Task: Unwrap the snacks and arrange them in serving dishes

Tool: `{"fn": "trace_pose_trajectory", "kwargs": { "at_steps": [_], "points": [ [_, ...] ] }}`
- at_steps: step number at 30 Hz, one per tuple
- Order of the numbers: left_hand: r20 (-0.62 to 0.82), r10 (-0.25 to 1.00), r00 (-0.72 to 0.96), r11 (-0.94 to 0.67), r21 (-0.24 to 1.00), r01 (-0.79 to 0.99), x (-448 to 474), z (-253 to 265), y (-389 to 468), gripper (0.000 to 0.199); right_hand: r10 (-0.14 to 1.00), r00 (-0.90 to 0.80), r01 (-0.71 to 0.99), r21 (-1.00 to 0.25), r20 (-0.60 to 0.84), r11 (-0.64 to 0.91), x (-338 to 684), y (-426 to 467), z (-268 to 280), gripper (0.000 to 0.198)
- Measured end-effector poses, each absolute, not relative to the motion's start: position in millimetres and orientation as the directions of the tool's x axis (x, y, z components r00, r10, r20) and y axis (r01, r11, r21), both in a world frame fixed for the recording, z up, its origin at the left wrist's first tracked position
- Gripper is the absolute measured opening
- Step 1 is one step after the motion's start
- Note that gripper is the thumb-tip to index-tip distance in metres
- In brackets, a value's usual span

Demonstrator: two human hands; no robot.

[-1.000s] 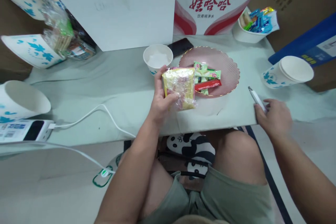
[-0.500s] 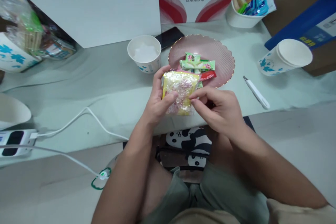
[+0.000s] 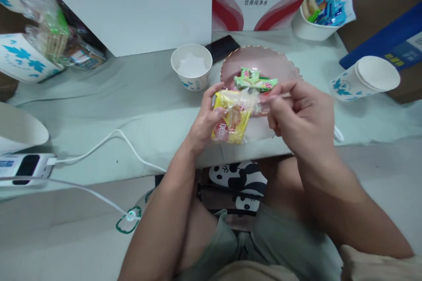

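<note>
My left hand [image 3: 207, 118] is closed around the left side of a yellow snack packet [image 3: 235, 120] with clear plastic wrap over it. At the packet's upper right, my right hand [image 3: 298, 112] pinches the clear wrap [image 3: 255, 99], which stretches out between the two hands. Just behind them lies a pink scalloped plate [image 3: 281, 62] with a gold rim. Several green-wrapped candies [image 3: 255, 82] rest on it, partly covered by my right hand and the wrap. A paper cup [image 3: 192, 68] with white contents stands left of the plate.
A dark phone [image 3: 224, 47] lies behind the cup. At right stand stacked paper cups [image 3: 359, 80] and a snack tub [image 3: 313, 30]; a white cutter [image 3: 338, 134] is mostly hidden. A white cable [image 3: 132, 145] runs from a power bank [image 3: 28, 170] at left. Boxes [image 3: 158, 9] line the back.
My right hand has moved right and up from the packet's edge, pulling the clear wrap away from it. More of the yellow packet's print shows. The view has shifted slightly.
</note>
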State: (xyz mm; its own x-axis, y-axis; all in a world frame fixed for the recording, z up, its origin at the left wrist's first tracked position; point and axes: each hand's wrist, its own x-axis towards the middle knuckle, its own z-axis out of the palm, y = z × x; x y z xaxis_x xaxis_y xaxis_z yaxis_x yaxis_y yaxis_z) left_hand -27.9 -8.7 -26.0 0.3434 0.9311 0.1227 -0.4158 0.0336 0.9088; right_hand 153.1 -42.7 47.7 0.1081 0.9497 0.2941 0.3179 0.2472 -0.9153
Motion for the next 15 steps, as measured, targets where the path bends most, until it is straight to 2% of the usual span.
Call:
{"fn": "trace_pose_trajectory", "kwargs": {
  "at_steps": [4, 6, 8, 9, 11, 13, 15],
  "points": [
    [0.085, 0.91, 0.406, 0.083, 0.921, -0.38, -29.4, -28.1, -9.7, 0.078, 0.881, 0.309, 0.218, -0.928, 0.358, 0.301, 161.1, -11.9, 41.3, 0.01],
    [0.048, 0.923, 0.383, 0.094, 0.934, -0.345, -29.1, -29.3, -9.1, 0.086, 0.799, 0.362, 0.265, -0.875, 0.48, 0.406, 159.7, -6.1, 37.4, 0.007],
    [0.039, 0.955, 0.293, 0.069, 0.934, -0.349, -27.7, -30.9, -6.6, 0.085, 0.707, 0.342, 0.35, -0.782, 0.62, 0.516, 154.3, -9.7, 35.3, 0.011],
    [0.041, 0.97, 0.239, 0.051, 0.929, -0.366, -26.7, -31.7, -4.8, 0.081, 0.694, 0.276, 0.391, -0.737, 0.665, 0.551, 150.6, -14.0, 34.9, 0.015],
    [0.03, 0.989, 0.146, 0.033, 0.91, -0.412, -24.5, -33.2, -0.9, 0.067, 0.724, 0.032, 0.469, -0.65, 0.689, 0.597, 143.3, -23.7, 34.2, 0.021],
    [0.009, 0.996, 0.085, 0.031, 0.887, -0.461, -23.1, -33.7, 2.3, 0.058, 0.754, -0.239, 0.567, -0.542, 0.612, 0.62, 138.4, -31.2, 32.0, 0.02],
    [0.0, 0.999, 0.032, 0.016, 0.868, -0.497, -23.1, -33.1, 3.8, 0.056, 0.742, -0.398, 0.645, -0.41, 0.539, 0.645, 137.1, -35.0, 28.2, 0.009]
  ]
}}
